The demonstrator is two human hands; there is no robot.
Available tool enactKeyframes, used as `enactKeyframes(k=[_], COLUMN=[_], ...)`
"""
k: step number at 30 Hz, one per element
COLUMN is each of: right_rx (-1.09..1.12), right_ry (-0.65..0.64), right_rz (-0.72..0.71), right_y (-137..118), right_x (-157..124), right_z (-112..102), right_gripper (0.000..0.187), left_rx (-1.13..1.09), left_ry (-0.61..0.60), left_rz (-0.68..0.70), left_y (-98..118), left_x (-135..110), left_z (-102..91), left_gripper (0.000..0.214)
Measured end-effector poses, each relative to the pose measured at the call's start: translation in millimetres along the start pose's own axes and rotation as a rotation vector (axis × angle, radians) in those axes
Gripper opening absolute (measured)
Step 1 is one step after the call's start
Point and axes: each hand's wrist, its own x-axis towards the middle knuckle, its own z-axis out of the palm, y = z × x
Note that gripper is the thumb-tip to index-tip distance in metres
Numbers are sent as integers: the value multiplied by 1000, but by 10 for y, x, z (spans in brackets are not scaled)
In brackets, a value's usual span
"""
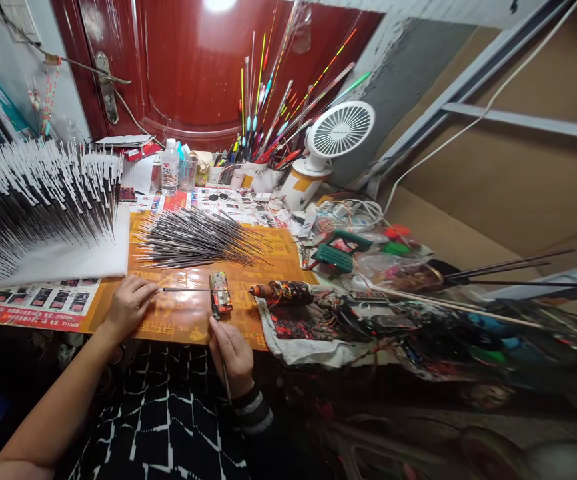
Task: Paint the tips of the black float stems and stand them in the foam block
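My left hand [128, 308] pinches a thin dark rod [183, 289] that runs to the right, level over the orange printed mat [188, 327]. Its far end reaches a small paint-caked block [220, 295] standing on the mat. My right hand [231, 357] rests just below that block, at the mat's front edge. Its fingers hold a slim stick [225, 383] that slants down toward me. A paint-spattered tool with an orange tip [281, 292] lies to the right of the block. A fanned bundle of dark fishing-float stems [193, 237] lies further back on the mat.
At the left, a white foam board [63, 250] bristles with several rows of white-tipped floats. Behind stand a clip-on fan [341, 130], a water bottle [170, 168] and pots of long coloured floats [263, 160]. Wires and bags [348, 243] crowd the right, beside a paint-stained cloth [313, 327].
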Motion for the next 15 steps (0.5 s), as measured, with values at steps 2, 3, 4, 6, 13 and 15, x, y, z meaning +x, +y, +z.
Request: enactKeyframes(k=[2,3,4,6,13,15], right_rx=[1,2,3,-3,-34,-40], right_ry=[-14,-22,-26,-33,-1,4], right_rz=[1,-1,-2,-1,11,7], right_y=[-8,-11,-13,-17,-45,-55], right_x=[10,15,19,24,51,66], right_z=[-15,-22,-26,-30,-22,-22], right_gripper=[60,60,61,61,62,65], left_rx=[-5,-8,-10,-13,-20,-22], left_ry=[-2,-4,-5,-9,-14,-13], left_rz=[-4,-8,-11,-16,-12,-10], left_y=[-1,-2,-3,-8,-24,-27], left_x=[1,0,-1,-4,-12,-14], left_z=[-2,-3,-3,-1,5,6], left_gripper=[19,18,18,18,17,16])
